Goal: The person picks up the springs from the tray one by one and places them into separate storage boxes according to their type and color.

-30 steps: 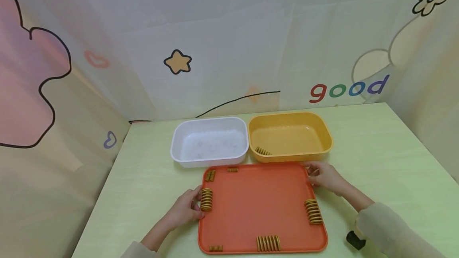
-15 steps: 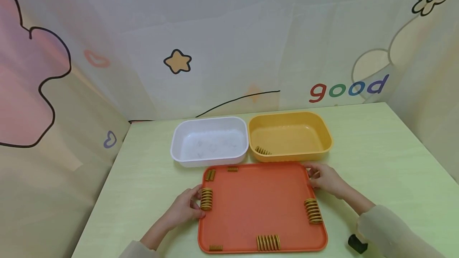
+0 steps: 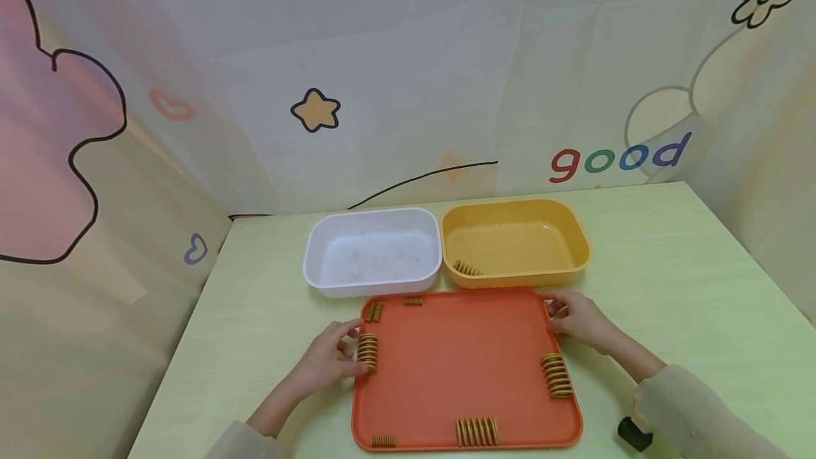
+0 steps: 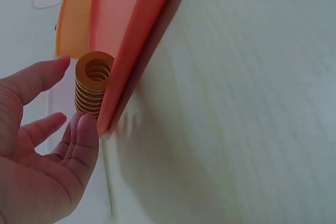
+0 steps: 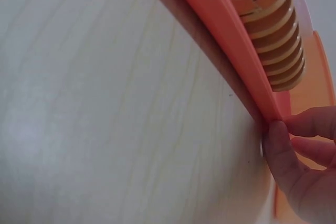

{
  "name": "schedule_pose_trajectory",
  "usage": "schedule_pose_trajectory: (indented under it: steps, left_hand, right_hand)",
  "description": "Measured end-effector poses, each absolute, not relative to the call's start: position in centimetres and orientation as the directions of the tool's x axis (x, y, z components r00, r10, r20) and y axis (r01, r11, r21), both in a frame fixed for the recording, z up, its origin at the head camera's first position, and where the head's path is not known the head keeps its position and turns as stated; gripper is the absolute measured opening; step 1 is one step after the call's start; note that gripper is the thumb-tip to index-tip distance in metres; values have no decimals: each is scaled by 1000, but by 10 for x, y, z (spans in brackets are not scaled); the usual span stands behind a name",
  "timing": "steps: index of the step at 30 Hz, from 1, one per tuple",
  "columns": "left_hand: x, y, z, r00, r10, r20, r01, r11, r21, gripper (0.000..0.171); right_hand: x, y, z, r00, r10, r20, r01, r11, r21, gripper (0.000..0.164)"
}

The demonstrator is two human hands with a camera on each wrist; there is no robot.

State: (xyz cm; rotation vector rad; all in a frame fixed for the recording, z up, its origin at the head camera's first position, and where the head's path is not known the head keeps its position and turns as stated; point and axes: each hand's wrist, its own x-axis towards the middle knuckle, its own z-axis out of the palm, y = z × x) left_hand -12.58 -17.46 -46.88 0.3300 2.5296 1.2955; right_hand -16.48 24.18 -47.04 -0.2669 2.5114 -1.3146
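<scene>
The grip of my right hand [image 3: 583, 319] is pinched on the rim of the red tray [image 3: 465, 367], at its far right corner. The grip of my left hand [image 3: 321, 367] is apart: thumb and fingers are spread around the left-edge spring [image 3: 367, 351], a large gold coil inside the tray's left rim. I cannot tell whether the thumb contacts it. A right-edge spring [image 3: 557, 375] lies inside the right rim; a near-edge spring [image 3: 477, 432] lies along the near rim. A small corner spring [image 3: 384, 441] sits at the tray's near left corner, a spring pair [image 3: 373, 312] at its far left corner, and a far-edge spring [image 3: 413, 301] along the far rim. Beyond the tray, a white bin [image 3: 372, 290] stands left and a yellow bin [image 3: 516, 280], containing one small spring [image 3: 467, 268], right. A black object [image 3: 634, 434] lies on the tabletop [image 3: 669, 261], right of the tray.
</scene>
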Motion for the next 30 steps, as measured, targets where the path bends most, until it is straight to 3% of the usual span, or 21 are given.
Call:
schedule_pose_trajectory:
  steps: [10,30]
  left_hand:
    - [-137,-162,-459,-935,351,43,246,560,791,51]
    - [-154,-135,-462,-924,334,185,357,583,730,34]
  right_hand:
    - [-165,242,-473,-939,-290,-182,-12,560,-829,52]
    - [-166,241,-471,-931,-291,-219,35,528,-848,50]
